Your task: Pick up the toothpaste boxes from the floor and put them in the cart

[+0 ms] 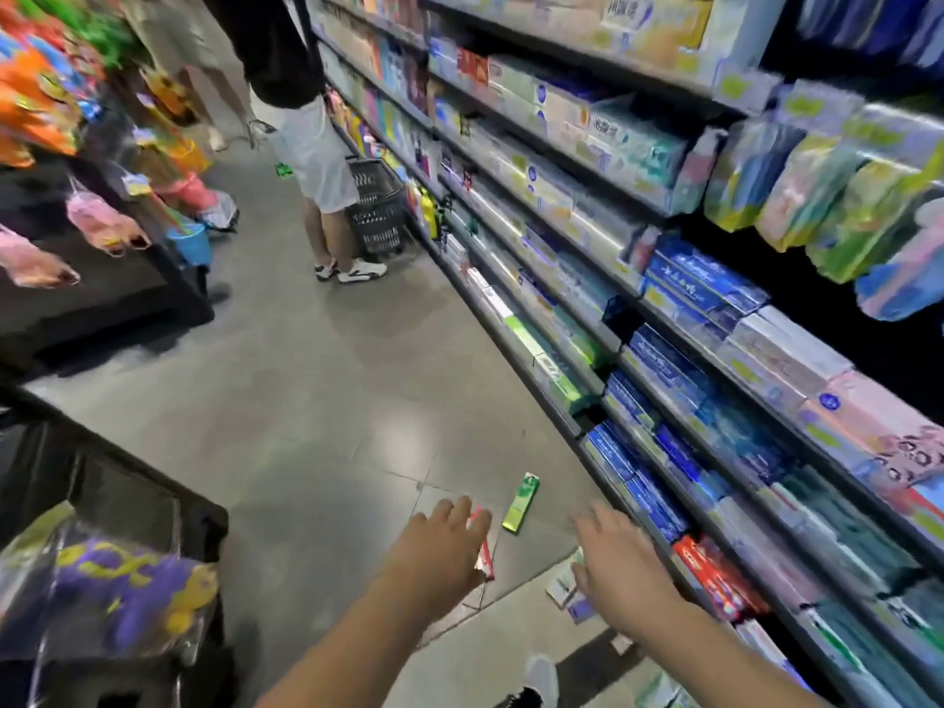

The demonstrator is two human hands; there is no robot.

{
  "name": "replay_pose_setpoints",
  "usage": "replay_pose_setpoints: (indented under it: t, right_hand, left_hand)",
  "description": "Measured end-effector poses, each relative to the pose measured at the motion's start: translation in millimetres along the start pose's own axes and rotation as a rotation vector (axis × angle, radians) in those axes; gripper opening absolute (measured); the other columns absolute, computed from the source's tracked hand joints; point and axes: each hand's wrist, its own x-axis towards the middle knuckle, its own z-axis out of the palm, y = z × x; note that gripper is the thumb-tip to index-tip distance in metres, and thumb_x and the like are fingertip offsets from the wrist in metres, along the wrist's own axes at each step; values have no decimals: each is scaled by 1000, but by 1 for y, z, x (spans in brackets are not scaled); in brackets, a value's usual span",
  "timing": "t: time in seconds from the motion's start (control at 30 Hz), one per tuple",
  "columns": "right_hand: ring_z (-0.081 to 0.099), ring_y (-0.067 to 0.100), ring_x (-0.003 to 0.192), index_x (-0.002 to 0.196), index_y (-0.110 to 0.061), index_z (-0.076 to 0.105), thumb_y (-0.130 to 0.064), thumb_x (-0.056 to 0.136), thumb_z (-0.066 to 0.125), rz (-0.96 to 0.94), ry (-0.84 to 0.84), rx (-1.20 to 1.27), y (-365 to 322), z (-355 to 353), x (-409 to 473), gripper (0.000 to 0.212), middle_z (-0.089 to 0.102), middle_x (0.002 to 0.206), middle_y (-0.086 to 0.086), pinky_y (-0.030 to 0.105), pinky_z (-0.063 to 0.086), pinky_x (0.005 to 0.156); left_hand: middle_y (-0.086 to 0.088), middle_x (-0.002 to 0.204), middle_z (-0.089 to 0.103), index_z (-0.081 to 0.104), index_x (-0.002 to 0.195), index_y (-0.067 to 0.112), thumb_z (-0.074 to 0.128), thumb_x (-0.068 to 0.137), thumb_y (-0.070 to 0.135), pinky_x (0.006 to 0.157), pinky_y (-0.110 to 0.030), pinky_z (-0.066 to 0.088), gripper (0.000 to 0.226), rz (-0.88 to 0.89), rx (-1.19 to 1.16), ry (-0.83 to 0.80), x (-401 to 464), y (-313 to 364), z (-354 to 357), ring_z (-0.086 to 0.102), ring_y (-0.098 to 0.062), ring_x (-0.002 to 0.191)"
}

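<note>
Three toothpaste boxes on the floor [316, 426]: green box [521, 502], red-white box [485, 546] under spread left hand [439, 541], pale box [562, 585] under spread right hand [618, 559].

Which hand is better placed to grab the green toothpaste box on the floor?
Left. The left hand reaches out beside the green box, over a red box. The right hand hovers nearer the pale boxes.

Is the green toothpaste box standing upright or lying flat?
Lying flat: the green toothpaste box rests lengthwise on the floor, untouched by either hand.
</note>
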Motion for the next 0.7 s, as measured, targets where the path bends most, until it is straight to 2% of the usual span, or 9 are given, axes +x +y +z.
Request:
replay_pose_setpoints:
  t: [0.17,0.3,0.43,0.53,0.7]
  right_hand:
    - [45,20,120,139,-23,36,-24,95,44,68,-80,-1,20,8,113,44,43,133,1,33,39,98]
    - [51,25,115,131,-17,41,-26,96,42,192,-123,71,46,56,194,36,44,131,7,35,41,94]
    - [47,26,122,133,-19,40,-35,95,46,378,-182,185,80,161,268,41,39,137,7,37,41,98]
    - [48,29,120,130,-18,39,-30,93,51,517,-190,277,104,265,319,41,40,133,10,39,42,98]
    - [52,30,118,144,-17,28,-39,86,65,713,-185,331,143,433,383,72,39,135,13,34,44,95]
  left_hand:
    - [-13,150,30,21,149,18,49,96,44,102,-50,40,65,-20,9,-14,123,-46,-4,35,-34,134]
    - [-12,147,34,19,150,20,50,96,44,98,-49,44,66,-6,-41,-68,211,-66,45,39,-33,131]
    - [-10,149,31,11,154,28,48,96,46,95,-46,43,72,-26,-93,-146,302,-79,151,38,-32,132]
    - [-13,150,27,6,155,33,49,95,49,97,-46,46,76,-142,-232,-201,370,-85,259,43,-34,128]
    - [-15,143,32,0,155,32,55,95,44,99,-43,47,83,-378,-453,-252,463,-73,425,52,-35,121]
